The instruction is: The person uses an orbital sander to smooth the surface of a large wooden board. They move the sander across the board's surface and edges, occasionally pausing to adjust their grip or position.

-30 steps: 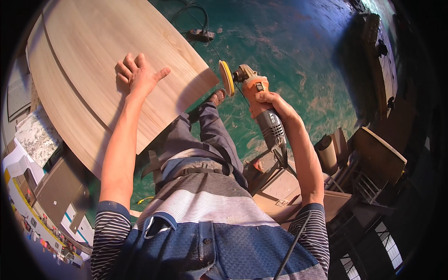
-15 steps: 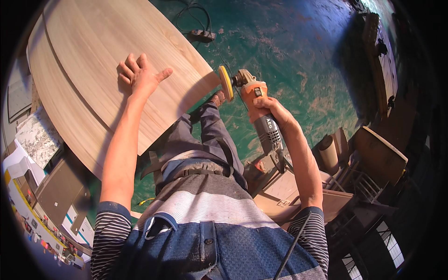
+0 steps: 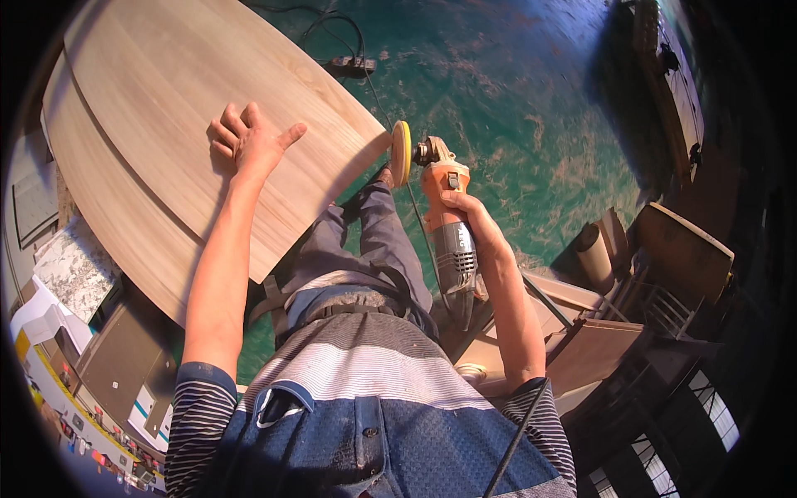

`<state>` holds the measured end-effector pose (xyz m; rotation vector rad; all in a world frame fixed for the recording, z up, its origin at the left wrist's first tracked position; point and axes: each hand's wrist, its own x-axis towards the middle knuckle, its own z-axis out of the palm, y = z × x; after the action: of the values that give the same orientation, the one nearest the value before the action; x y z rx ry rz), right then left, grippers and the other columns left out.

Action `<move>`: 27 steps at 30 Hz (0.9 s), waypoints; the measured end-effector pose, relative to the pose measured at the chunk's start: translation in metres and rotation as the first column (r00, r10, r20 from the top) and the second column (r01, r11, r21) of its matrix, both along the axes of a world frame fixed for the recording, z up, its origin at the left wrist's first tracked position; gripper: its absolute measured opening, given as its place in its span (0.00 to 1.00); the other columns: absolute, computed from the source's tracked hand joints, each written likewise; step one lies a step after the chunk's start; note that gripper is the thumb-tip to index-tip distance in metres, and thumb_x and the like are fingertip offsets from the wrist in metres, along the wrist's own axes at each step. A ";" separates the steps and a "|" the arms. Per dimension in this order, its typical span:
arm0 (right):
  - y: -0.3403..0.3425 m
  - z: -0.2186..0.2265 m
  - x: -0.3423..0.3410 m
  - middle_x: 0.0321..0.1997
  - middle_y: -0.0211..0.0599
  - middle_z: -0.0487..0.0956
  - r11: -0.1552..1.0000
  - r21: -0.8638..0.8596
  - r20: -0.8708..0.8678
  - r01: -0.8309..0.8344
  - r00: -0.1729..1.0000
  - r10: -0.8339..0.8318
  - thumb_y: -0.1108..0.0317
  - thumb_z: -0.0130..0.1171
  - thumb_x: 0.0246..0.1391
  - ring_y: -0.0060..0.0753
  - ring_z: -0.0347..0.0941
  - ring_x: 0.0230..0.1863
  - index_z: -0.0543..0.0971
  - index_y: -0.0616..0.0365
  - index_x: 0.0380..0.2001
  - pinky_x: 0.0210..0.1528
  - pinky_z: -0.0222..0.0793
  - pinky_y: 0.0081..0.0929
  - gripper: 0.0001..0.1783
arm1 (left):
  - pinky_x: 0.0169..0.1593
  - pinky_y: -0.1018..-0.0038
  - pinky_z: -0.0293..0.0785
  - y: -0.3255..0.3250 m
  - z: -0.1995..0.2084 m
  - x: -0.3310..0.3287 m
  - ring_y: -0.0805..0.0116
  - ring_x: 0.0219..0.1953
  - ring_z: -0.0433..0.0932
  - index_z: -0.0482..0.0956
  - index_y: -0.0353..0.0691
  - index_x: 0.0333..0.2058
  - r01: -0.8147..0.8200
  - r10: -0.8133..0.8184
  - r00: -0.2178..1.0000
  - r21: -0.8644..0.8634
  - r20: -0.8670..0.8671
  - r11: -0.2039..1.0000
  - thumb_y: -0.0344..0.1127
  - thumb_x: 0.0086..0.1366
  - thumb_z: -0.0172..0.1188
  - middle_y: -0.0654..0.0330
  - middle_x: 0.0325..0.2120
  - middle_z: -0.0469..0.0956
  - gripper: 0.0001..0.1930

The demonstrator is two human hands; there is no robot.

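Observation:
My left hand [image 3: 253,149] lies on a pale wooden panel [image 3: 282,91], its fingers spread. The panel has rounded sides, and a dark seam shows along its left. My right hand [image 3: 475,214] is wrapped round the orange and grey body of an angle grinder [image 3: 453,249], thumb just below the black switch. At the grinder's head, a yellow-rimmed round sanding disc [image 3: 401,154] stands on edge against, or very close to, the panel's right corner. Whether it touches cannot be made out.
A black cable [image 3: 365,41] and a power strip [image 3: 352,66] lie on the dusty green floor [image 3: 515,108]. At the lower right are boards [image 3: 598,353], a brown roll [image 3: 594,253] and a metal rack [image 3: 667,314]. A cluttered bench [image 3: 87,423] stands lower left.
My right hand has swung the grinder's body to the left, so it stands more upright. The disc has turned a little and sits at the panel's corner. My left hand stays in place.

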<state>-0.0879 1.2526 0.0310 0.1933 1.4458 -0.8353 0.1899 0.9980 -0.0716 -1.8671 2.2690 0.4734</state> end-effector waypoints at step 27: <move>-0.032 0.000 -0.061 0.33 0.46 0.82 0.982 -0.005 0.020 -0.189 0.982 0.189 0.50 0.67 0.52 0.34 0.81 0.27 0.75 0.69 0.48 0.30 0.80 0.30 0.33 | 0.67 0.41 0.45 0.001 0.000 -0.003 0.41 0.66 0.43 0.56 0.43 0.67 0.037 -0.032 0.986 -0.032 0.164 0.999 0.85 0.50 0.55 0.45 0.70 0.40 0.59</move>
<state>-0.1494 1.2208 0.0309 0.0604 1.4197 -0.6780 0.1873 0.9993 -0.0718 -1.8070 2.2108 0.2666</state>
